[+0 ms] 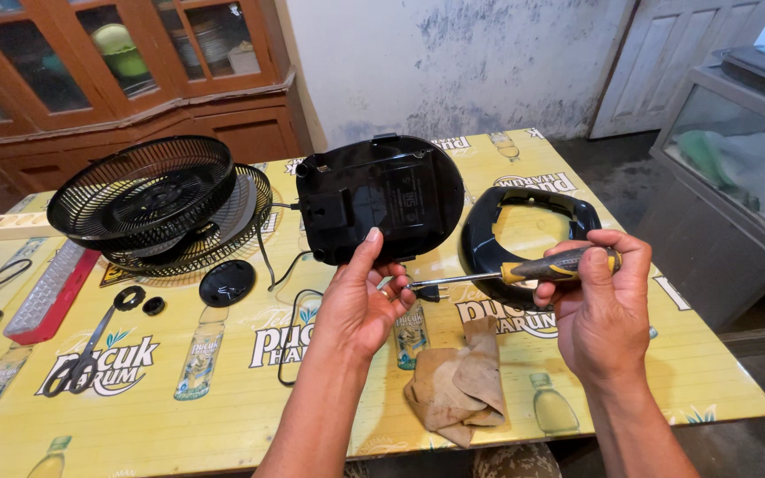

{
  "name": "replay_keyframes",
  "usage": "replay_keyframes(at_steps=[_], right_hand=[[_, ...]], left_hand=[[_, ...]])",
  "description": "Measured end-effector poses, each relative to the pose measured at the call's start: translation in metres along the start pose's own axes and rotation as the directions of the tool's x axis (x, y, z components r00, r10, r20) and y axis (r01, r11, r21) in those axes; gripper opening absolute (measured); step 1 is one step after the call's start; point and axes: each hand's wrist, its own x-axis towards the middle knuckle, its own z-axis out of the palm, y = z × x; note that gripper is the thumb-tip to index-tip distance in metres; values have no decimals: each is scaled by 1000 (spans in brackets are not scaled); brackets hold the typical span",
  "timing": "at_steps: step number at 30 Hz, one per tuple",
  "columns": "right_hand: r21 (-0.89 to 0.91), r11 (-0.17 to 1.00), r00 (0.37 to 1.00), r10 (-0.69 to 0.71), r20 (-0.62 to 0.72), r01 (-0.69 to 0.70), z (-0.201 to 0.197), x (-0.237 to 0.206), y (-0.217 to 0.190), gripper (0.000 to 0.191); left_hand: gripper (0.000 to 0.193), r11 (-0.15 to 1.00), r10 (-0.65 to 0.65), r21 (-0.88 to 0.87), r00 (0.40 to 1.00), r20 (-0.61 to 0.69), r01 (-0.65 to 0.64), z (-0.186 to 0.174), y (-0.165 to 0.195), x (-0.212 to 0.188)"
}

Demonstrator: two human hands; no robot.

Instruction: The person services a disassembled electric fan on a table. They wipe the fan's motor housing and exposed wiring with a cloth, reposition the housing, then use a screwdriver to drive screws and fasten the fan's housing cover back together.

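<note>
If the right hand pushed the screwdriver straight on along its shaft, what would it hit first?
The right hand aims the screwdriver leftward; its tip sits right at the left hand's fingertips, so those come first, probably. Depth there is hard to judge.
</note>
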Motion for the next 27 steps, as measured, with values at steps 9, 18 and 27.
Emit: replay_keyframes(at_steps=[9, 18, 27], right_hand=[[-60, 998, 999, -17, 38, 19, 5, -1, -10, 26], [-450, 881, 990, -135, 51, 143, 27, -21, -33, 44], [-481, 860, 979, -205, -19, 171, 40, -42, -37, 44]], left_hand=[[36, 1000, 9, 19, 1000, 11, -9, -1, 0, -1], [35, 997, 70, 22, 998, 2, -70, -2, -8, 2], [44, 990, 142, 27, 990, -15, -142, 5, -17, -2]])
